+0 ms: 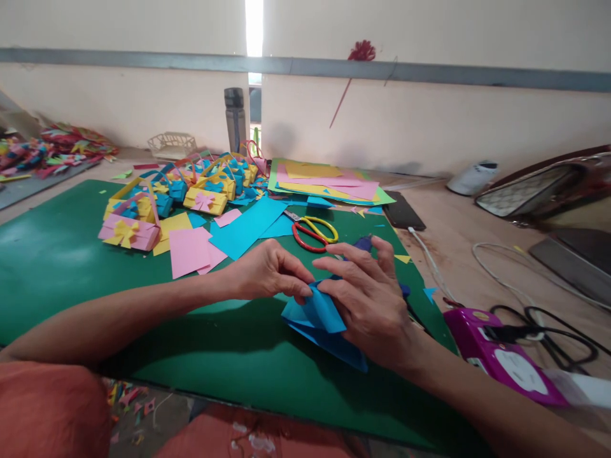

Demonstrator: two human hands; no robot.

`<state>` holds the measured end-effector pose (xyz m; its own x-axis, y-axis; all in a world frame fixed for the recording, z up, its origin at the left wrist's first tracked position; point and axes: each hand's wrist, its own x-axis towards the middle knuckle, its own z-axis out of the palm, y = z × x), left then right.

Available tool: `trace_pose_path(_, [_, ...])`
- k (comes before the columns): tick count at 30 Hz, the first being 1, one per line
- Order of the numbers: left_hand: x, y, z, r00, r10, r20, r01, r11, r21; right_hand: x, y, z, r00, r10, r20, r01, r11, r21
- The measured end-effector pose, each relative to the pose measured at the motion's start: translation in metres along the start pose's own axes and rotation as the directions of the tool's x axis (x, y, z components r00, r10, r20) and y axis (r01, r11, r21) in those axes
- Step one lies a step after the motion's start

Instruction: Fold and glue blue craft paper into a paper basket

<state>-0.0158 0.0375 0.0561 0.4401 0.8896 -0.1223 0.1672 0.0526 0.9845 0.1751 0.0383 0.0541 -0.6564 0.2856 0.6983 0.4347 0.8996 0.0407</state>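
Orange cloth (pixel 52 407) is nearest. Beyond, over the green worktop (pixel 214 356), the left hand (pixel 270 273) pinches the folded blue paper (pixel 327 312) at its upper edge; the right hand (pixel 375 308) touches it, thumb hidden, grip unclear. Probably light, easily creased: hold by folds. Scissors (pixel 300 221) lie behind.

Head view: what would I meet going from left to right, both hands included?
Pink paper basket with a yellow bow → front pink sheet → left hand → right hand → purple box with a black plug in it.
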Motion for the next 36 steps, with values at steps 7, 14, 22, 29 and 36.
trace_pose_path(7, [-0.002, -0.001, 0.005, 0.995, 0.083, -0.053, -0.082, 0.996, 0.032, 0.002, 0.002, -0.003, 0.998, 0.027, 0.054, -0.029, 0.998, 0.053])
trace_pose_path(14, [-0.005, -0.002, 0.008, 0.986, 0.163, -0.045, -0.158, 0.982, 0.105, 0.006, 0.001, -0.012, 0.984, 0.095, 0.151, -0.111, 0.989, 0.097])
trace_pose_path(22, [-0.009, 0.002, 0.009, 0.946, 0.320, -0.059, -0.284, 0.902, 0.326, 0.013, 0.006, -0.026, 0.955, 0.170, 0.244, -0.209, 0.967, 0.145])
trace_pose_path(29, [-0.015, 0.008, 0.011, 0.883, 0.464, -0.068, -0.389, 0.806, 0.446, 0.020, 0.007, -0.040, 0.953, 0.275, 0.130, -0.291, 0.947, 0.132])
trace_pose_path(36, [-0.019, 0.011, 0.015, 0.854, 0.516, -0.062, -0.429, 0.767, 0.477, 0.024, -0.007, -0.034, 0.930, 0.265, 0.253, -0.314, 0.933, 0.175])
